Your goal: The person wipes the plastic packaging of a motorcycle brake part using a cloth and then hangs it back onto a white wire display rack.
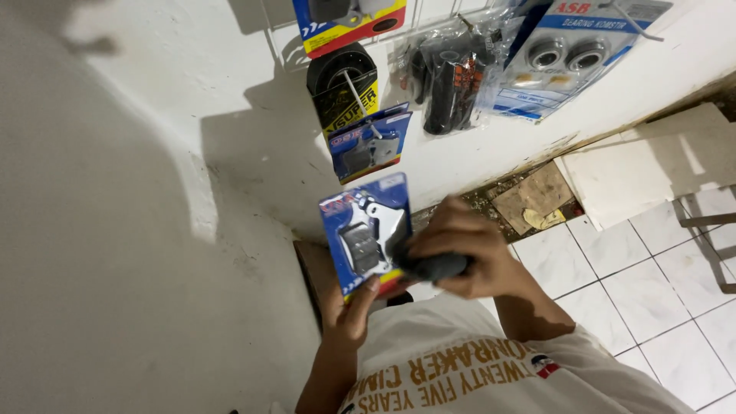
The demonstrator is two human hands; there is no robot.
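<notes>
Close to the white wall, seen from the head camera, the person holds a blue blister pack with a dark brake pad and a silver metal piece inside. The left hand keeps the pack from below, its grip clamped on the lower edge, with the thumb lying on the front of the card. The right hand is just beside the pack, at its right edge, and its grip is clamped around a dark rounded object that I cannot identify; this object touches the lower right corner of the pack. Above the hands, more packaged parts hang on the wall: a similar blue pack, a black and yellow pack, a clear bag with black rubber grips and a blue and white card with two bearings. At the right lies a white tiled floor.
</notes>
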